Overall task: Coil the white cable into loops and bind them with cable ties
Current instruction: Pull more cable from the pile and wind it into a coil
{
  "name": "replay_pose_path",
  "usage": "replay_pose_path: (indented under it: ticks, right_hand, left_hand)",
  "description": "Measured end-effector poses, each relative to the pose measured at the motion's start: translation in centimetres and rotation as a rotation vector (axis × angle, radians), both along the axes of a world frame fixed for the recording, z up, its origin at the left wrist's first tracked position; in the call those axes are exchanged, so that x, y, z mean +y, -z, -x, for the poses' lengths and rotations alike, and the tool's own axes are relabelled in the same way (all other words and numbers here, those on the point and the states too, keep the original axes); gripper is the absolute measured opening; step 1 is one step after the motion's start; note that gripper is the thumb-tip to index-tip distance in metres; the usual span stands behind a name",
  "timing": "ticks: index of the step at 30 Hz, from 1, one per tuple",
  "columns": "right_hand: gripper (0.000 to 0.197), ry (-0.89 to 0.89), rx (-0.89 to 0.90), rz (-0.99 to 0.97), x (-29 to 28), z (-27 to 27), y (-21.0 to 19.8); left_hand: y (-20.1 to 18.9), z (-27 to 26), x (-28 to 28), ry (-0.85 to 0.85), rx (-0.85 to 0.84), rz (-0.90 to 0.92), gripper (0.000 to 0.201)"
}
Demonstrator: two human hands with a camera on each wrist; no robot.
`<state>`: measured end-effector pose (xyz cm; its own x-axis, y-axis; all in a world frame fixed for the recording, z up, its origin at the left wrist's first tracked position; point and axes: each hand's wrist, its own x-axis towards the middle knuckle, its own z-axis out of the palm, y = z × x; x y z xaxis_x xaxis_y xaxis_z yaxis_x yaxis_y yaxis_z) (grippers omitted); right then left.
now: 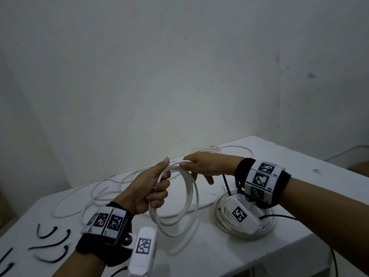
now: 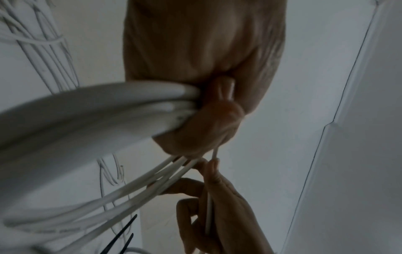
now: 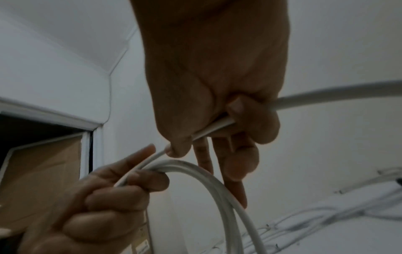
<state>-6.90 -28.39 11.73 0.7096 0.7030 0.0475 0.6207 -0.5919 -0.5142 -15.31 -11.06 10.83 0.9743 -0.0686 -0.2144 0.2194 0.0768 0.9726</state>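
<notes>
My left hand (image 1: 154, 186) grips a bundle of white cable loops (image 1: 189, 196) that hangs down to the white table (image 1: 269, 256). The same fist shows in the left wrist view, closed round the loops (image 2: 97, 106). My right hand (image 1: 199, 165) pinches one strand of the cable (image 3: 217, 128) right beside the left thumb, its other fingers extended downward. Loose cable (image 1: 103, 188) trails over the table behind. Several black cable ties (image 1: 52, 242) lie at the table's near left.
A second white cable coil (image 1: 229, 224) lies flat on the table under my right wrist, with black ties (image 1: 226, 185) sticking up from it. Bare wall stands behind. A brown panel (image 3: 43, 171) and a dark opening show in the right wrist view.
</notes>
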Motion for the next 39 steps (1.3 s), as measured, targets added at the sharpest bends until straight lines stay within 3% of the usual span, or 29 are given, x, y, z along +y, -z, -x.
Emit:
replay_pose_path:
  ticks: [3,7,11,18,24,29,33,36,39]
  right_hand:
    - [0.043,0.003,0.0,-0.064,0.1,-0.1,0.2]
    - [0.042,0.078,-0.14,-0.111,0.5,0.3,0.3]
    - [0.043,0.133,-0.283,-0.039,0.7,0.2,0.0]
    - [0.049,0.183,-0.268,-0.242,0.6,0.0,-0.7]
    - [0.047,0.255,-0.282,-0.274,0.0,-0.5,-1.0]
    - [0.03,0.133,-0.157,-0.068,-1.2,-0.6,-1.1]
    - [0.03,0.1,-0.22,0.137,-1.7,-0.5,-0.8]
    - [0.028,0.08,-0.289,0.122,-2.3,-0.5,-1.3]
    - [0.026,0.086,-0.429,-0.021,-2.6,-1.0,-1.9]
  left_hand:
    - [0.1,0.1,0.0,-0.015,-0.038,-0.074,0.046]
    - [0.5,0.1,-0.4,-0.015,-0.082,-0.17,0.046]
    - [1.0,0.1,-0.6,0.02,-0.077,-0.25,0.043]
    - [0.9,0.2,-0.4,0.037,-0.075,-0.221,0.035]
    - [0.9,0.2,-0.1,0.024,-0.048,-0.241,0.038]
    - [1.2,0.2,0.7,-0.038,0.036,-0.147,0.041]
    - [1.5,0.2,1.3,-0.04,0.034,-0.162,0.041]
    - [1.6,0.4,1.4,-0.012,0.05,-0.179,0.04]
    - [1.4,0.7,1.5,0.055,0.055,-0.247,0.042]
